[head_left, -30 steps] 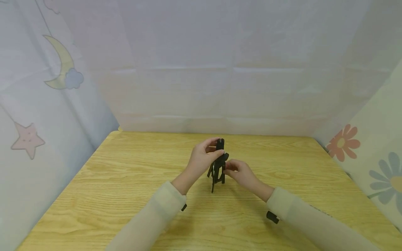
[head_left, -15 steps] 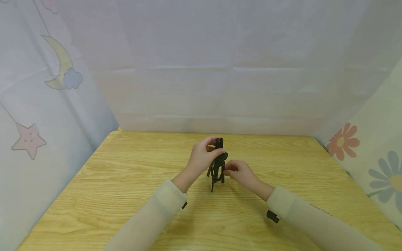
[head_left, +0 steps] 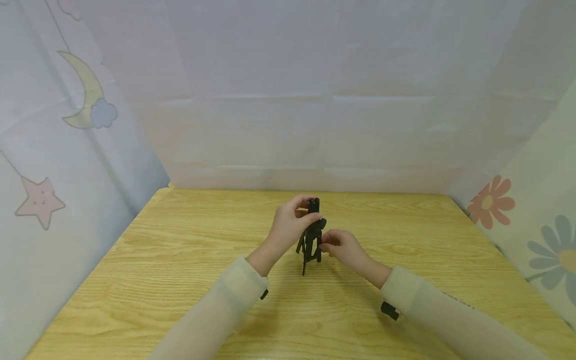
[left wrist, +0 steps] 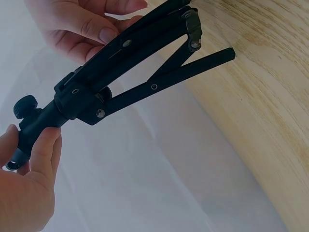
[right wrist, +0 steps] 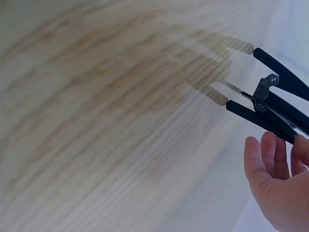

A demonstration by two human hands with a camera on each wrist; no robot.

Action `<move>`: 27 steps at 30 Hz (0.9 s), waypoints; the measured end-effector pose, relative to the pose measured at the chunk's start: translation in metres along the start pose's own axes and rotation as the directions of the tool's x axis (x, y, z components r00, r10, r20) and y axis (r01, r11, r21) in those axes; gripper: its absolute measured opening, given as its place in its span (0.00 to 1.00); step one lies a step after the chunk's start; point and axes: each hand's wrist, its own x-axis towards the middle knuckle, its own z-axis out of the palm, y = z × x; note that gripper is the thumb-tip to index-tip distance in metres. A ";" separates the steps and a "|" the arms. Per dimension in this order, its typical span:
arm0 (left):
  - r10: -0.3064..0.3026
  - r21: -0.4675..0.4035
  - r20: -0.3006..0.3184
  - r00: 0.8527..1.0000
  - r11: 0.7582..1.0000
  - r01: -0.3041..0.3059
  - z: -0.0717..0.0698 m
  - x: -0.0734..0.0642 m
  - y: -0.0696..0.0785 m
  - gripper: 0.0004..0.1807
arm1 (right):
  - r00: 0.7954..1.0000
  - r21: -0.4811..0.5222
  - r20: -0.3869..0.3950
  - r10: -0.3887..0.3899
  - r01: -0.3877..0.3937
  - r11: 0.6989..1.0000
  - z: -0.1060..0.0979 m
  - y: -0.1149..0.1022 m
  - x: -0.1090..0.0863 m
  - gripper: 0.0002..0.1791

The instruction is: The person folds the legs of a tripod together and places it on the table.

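Note:
A small black tripod with its legs partly spread is held over the wooden table near the middle of the head view. My left hand grips its upper column, thumb on the near side. In the left wrist view, a round knob sticks out beside those fingers, and one leg angles away from the column, joined by a brace. My right hand pinches a leg on the right side. Leg tips hang close over the tabletop in the right wrist view, with their reflections showing on it.
The wood-grain table spreads out around both hands. A pale cloth backdrop rises behind its far edge, with printed cloth at both sides. A black strap piece shows at the right cuff.

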 end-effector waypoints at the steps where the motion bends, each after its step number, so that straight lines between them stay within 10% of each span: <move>1: -0.002 0.000 -0.001 1.000 1.000 0.002 0.000 0.000 0.000 0.18 | 1.000 0.000 0.000 0.003 -0.003 1.000 0.000 0.000 0.000 0.06; 27: -0.024 0.023 0.096 0.995 0.999 0.022 -0.018 0.002 -0.009 0.22 | 0.999 0.025 -0.012 0.038 -0.037 0.999 0.011 -0.001 -0.001 0.05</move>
